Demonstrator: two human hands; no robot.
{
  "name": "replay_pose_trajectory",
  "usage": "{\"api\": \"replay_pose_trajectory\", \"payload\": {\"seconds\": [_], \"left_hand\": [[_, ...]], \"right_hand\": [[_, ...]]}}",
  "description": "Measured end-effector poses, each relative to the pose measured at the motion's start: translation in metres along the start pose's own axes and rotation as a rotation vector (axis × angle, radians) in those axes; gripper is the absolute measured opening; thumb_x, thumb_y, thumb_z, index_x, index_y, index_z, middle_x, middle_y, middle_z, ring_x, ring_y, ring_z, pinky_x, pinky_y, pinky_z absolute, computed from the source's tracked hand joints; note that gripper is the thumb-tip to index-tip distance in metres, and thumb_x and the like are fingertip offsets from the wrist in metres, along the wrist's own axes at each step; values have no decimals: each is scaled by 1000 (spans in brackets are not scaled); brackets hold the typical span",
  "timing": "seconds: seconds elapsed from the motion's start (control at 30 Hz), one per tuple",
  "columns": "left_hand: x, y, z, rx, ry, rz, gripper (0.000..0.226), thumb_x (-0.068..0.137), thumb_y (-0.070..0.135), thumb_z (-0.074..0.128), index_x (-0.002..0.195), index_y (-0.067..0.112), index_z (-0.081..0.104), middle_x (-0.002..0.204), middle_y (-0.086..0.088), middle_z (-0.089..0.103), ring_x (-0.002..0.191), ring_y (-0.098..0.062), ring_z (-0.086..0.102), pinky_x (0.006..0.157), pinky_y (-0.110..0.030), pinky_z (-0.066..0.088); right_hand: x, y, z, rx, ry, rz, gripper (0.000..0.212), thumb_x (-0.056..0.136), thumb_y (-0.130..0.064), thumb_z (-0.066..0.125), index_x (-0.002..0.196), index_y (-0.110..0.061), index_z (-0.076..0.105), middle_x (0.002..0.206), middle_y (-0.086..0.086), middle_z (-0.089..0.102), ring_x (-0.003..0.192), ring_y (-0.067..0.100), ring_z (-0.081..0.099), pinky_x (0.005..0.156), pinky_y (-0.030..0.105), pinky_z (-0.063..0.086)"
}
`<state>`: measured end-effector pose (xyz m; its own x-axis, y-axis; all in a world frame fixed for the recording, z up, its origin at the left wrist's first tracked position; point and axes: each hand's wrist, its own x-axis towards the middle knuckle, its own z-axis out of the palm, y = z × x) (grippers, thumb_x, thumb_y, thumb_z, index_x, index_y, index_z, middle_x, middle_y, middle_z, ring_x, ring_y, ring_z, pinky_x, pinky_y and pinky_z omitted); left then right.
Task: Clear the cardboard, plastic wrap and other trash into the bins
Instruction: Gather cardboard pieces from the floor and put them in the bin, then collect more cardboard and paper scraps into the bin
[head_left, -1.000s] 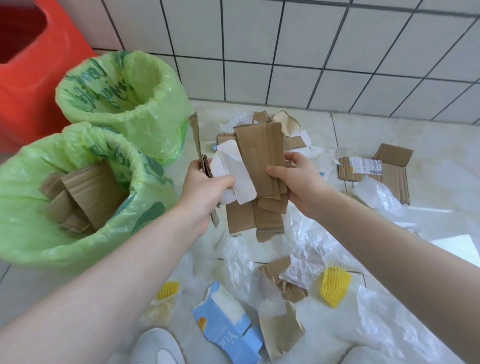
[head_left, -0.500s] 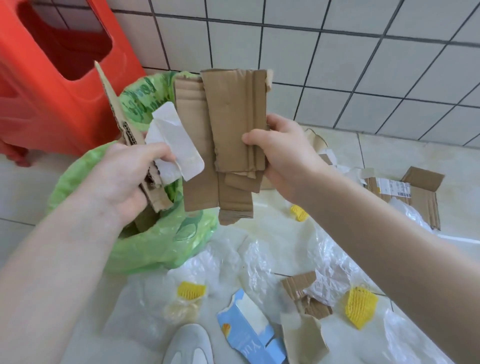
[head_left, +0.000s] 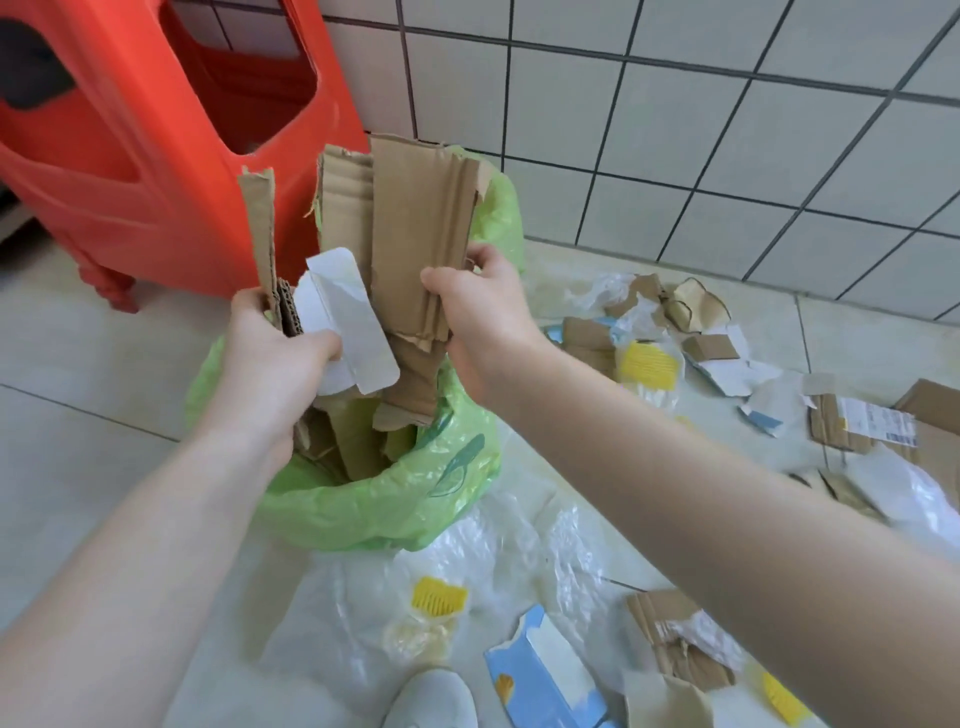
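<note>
Left hand (head_left: 270, 358) and right hand (head_left: 483, 317) both grip cardboard (head_left: 410, 244) over green bin bag (head_left: 374, 499); lower ends inside rim before letting go.

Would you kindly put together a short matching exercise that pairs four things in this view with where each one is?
Things:
1. brown cardboard stack
2. white card piece
3. blue and white carton piece
4. red plastic bin

Places:
A. on the floor near the shoe
B. gripped in the right hand, above the green bag
C. standing by the tiled wall
D. held in the left hand with a cardboard strip

Pairs: 1-B, 2-D, 3-A, 4-C
</note>
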<state>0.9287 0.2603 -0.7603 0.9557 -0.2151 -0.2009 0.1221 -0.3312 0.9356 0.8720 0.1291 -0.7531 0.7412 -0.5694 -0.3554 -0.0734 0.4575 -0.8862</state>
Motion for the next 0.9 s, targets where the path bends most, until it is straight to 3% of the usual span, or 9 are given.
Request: {"api": "replay_pose_trajectory", "payload": {"seconds": [0.07,0.17,0.33,0.4,0.47,0.57,0.7,0.8,0.9], "left_hand": [[5,-13,-2,58,-9,-12,50,80,-2,57,122,20,42,96,3,58,91,-22,58,63,-29,44],[4,-25,-3,201,-92,-31,45,83,2,61,116,22,38,90,4,55,86,-18,55,59,-28,41],[2,-34,-6,357,-100,7,59,81,6,64,129,21,33,102,-5,62,92,-27,60,73,-36,49],[2,-35,-8,462,-75,61,62,81,9,65,131,20,32,106,-2,58,93,-26,55,75,-34,44],[3,-38,-9,550,-114,62,74,79,16,72,138,17,28,117,-2,54,101,-25,53,82,-35,44],[3,-40,-9,634,-239,-71,90,72,37,77,144,14,28,134,-8,49,115,-28,53,95,-45,48],[-3,-36,-7,637,-301,-66,50,79,34,70,122,17,52,119,-4,60,103,-24,59,91,-44,50],[-7,-34,-4,718,-233,25,63,84,29,66,140,16,42,145,-9,42,127,-28,45,108,-44,38],[-18,-22,4,702,-121,168,61,86,24,62,142,18,40,146,-5,36,131,-25,40,109,-40,31]], "right_hand": [[1,13,7,-108,-18,9,23,88,1,48,106,-13,46,98,14,62,82,28,61,77,48,54],[-1,26,4,-471,-127,8,29,85,0,48,106,-18,39,99,16,62,77,25,58,69,40,52],[-2,26,0,-867,-219,-191,53,87,-3,52,129,-18,23,80,9,52,71,27,55,57,35,45],[0,27,0,-1006,-218,-319,57,87,-4,54,131,-16,21,75,7,49,71,27,53,56,37,43],[3,28,-2,-1176,-219,-443,40,88,-12,59,116,-14,30,74,4,47,80,28,49,61,38,42],[7,28,-10,-1371,-191,-479,33,88,-31,63,107,-10,45,99,7,54,103,29,44,80,36,40],[8,29,-23,-1389,-143,-477,47,89,-32,61,129,-11,47,122,9,51,118,30,39,94,37,36],[4,26,-35,-1289,-152,-493,49,90,-24,58,136,-15,42,128,6,51,121,27,42,102,38,39],[-2,23,-53,-1249,-146,-492,40,93,-22,53,131,-14,47,124,4,56,117,22,49,99,33,41]]}}
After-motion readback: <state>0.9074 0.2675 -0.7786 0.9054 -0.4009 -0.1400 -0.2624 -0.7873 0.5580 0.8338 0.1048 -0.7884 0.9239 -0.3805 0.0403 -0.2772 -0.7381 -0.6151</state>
